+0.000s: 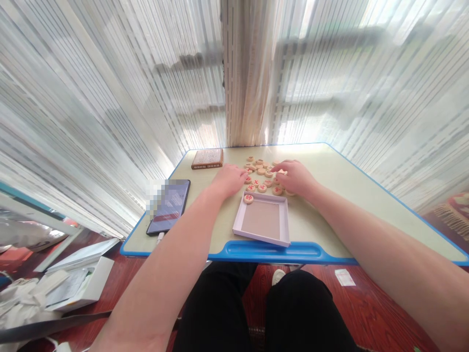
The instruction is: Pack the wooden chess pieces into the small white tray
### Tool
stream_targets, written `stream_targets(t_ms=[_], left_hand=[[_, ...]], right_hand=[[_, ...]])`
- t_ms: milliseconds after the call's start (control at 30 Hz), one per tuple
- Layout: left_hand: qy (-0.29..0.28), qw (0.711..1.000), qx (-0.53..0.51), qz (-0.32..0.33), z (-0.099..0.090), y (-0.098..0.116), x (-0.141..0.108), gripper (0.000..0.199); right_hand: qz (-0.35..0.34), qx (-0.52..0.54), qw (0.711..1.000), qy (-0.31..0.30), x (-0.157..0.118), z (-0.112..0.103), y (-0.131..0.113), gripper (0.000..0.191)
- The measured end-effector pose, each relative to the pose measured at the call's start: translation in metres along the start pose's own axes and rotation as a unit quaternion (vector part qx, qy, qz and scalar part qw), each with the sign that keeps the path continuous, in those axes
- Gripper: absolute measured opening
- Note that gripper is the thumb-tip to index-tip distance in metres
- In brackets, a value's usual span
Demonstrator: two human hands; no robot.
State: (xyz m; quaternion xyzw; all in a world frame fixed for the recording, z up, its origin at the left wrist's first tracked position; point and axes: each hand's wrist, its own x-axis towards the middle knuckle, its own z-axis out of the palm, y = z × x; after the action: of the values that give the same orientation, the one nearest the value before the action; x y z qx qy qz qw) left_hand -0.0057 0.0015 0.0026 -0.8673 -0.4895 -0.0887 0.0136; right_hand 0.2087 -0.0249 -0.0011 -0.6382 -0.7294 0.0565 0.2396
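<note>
My hands, left (pixel 230 179) and right (pixel 295 177), rest loosely curled and holding nothing on the scattered xiangqi pieces (pixel 261 177) just beyond the shallow box tray (pixel 263 219). Only one piece (pixel 248 198) sits in the tray's far-left corner; the rest are still on the desk (pixel 337 195).

Round wooden chess discs (pixel 261 172), pale tan with red or dark characters on top, lie flat in a loose cluster on the far middle of the desk, most face up, some touching. The cluster sits between the left hand (pixel 230 180) and right hand (pixel 296 178), both resting palm down at its edges. One disc (pixel 248 198), red character up, lies flat in the far left corner of the shallow square box tray (pixel 262 220), which sits open just near of the cluster.
</note>
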Motion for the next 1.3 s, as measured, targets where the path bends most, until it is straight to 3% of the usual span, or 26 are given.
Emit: stream_targets(t_ms=[200,400,533,733,1067,1300], left_hand=[[0.051,0.995,-0.086,0.002,0.002,0.006,0.002,0.048],[-0.029,0.985,-0.170,0.012,0.001,0.021,0.011,0.057],[-0.066,0.986,-0.152,0.004,-0.001,0.020,0.012,0.065],[0.017,0.985,-0.173,0.013,0.007,0.009,0.010,0.065],[0.024,0.989,-0.148,-0.003,0.013,0.016,0.011,0.064],[-0.004,0.991,-0.121,0.054,0.011,0.017,0.012,0.061]], right_hand=[[0.042,-0.062,0.997,-0.013,0.003,0.001,0.002,0.039],[0.102,-0.107,0.988,-0.033,0.005,-0.004,0.004,0.042],[0.111,-0.081,0.990,-0.040,0.005,-0.005,0.009,0.040],[0.053,-0.064,0.996,-0.045,0.010,-0.003,0.017,0.040],[0.115,-0.042,0.992,-0.030,0.007,-0.010,0.014,0.035],[0.148,-0.039,0.988,-0.026,0.010,-0.007,0.019,0.039]])
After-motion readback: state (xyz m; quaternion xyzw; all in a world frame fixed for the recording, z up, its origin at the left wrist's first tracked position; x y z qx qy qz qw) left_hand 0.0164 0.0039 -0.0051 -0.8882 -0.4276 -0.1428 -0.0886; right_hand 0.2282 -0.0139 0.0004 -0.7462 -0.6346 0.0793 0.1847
